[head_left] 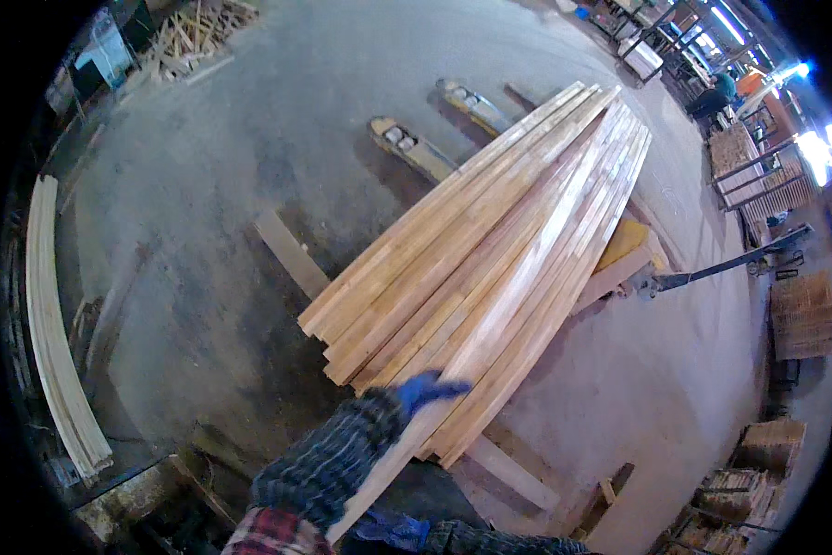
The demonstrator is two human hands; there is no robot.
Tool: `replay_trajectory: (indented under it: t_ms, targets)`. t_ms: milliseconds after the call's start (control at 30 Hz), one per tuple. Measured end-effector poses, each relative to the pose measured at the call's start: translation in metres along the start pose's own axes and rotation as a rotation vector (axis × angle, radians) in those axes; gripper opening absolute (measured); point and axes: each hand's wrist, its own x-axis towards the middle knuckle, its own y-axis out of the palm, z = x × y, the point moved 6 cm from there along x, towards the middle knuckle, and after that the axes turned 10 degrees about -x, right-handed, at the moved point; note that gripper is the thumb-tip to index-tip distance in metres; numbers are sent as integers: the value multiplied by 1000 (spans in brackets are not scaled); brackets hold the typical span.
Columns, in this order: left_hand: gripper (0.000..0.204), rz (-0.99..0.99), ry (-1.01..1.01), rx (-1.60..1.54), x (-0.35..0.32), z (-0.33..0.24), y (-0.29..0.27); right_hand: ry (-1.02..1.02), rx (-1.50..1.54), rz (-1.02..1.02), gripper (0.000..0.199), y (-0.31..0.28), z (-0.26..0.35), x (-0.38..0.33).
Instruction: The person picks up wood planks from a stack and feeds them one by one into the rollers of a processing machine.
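A long wooden board (390,470) slants up from the lower edge onto a stack of similar boards (471,250), its near end sticking out past the others. Across this board lies my left hand (431,390), in a blue glove, with its fingers stretched out to the right. My right hand (393,531), also gloved in blue, is low in the picture at the board's near end and appears closed on its edge; its fingers are partly hidden. The stacked boards fan out slightly, their near ends uneven.
The stack rests on crosspieces, one a plank (289,252) jutting out left. Two yellowish forks (411,148) reach out beyond it, and a dark handle (735,261) stands right. Pale boards (53,324) lie far left, a scrap-wood heap (198,37) behind. A person (714,95) is far right.
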Motion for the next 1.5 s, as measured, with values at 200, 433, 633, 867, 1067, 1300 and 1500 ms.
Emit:
replay_trajectory:
  t_ms: [200,433,633,867,1067,1300,1500]
  targets:
    - [84,-420,-103,427,-169,136,43,51,404,-17,71,-83,55,-14]
    - [75,-896,-305,609,-394,152,141,-255,412,-90,90,-144,223,-5]
    - [86,-1166,-54,1158,-479,250,192,-549,140,30,55,-126,204,-17]
    - [86,-1275,133,1125,-539,333,191,-421,113,15,57,-99,139,-40]
    - [93,-1369,298,1132,-584,352,150,-500,-28,-77,62,-57,143,-60]
    - [86,-1482,343,1238,-714,433,108,-584,-63,-8,68,-28,165,-66]
    - [71,-1653,-113,1244,-769,497,55,-622,-58,162,73,23,97,-66]
